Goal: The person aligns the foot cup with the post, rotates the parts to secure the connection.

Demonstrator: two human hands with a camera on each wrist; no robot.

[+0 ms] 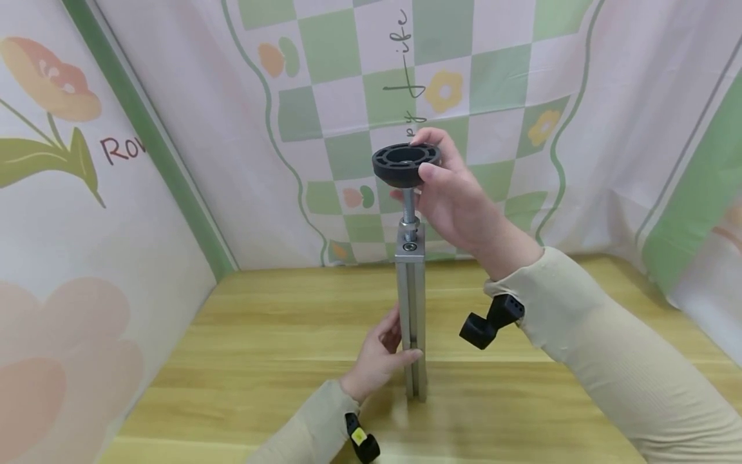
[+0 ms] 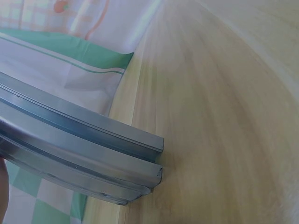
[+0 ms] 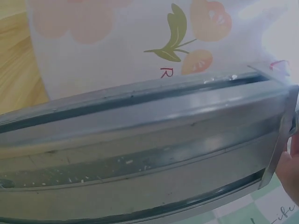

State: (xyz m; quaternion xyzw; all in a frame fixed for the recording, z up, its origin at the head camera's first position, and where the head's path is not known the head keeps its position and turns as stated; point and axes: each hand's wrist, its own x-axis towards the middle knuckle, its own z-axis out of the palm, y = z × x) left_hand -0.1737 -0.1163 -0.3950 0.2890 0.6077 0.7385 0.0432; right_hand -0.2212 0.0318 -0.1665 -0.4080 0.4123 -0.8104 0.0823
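Note:
An aluminium profile [image 1: 402, 290] stands upright, with a metal end plate [image 1: 410, 256] and a screw on top. From that plate rises a threaded rod [image 1: 409, 205] with a nut [image 1: 409, 225], carrying a round black levelling foot [image 1: 394, 174]. My right hand [image 1: 460, 200] grips the foot's rim from the right, thumb in front and fingers behind. Lower down, my left hand [image 1: 373, 361] holds the profile, its thumb across the front. In the left wrist view the grooved profile [image 2: 79, 135] ends at the wooden tabletop. The profile [image 3: 140, 126] fills much of the right wrist view.
A wood-grain table [image 1: 278, 335] lies beneath the hands. Printed curtains hang behind it [image 1: 498, 77] and along the left side [image 1: 64, 245]. Black camera mounts sit on the left wrist [image 1: 362, 441] and the right wrist [image 1: 493, 322].

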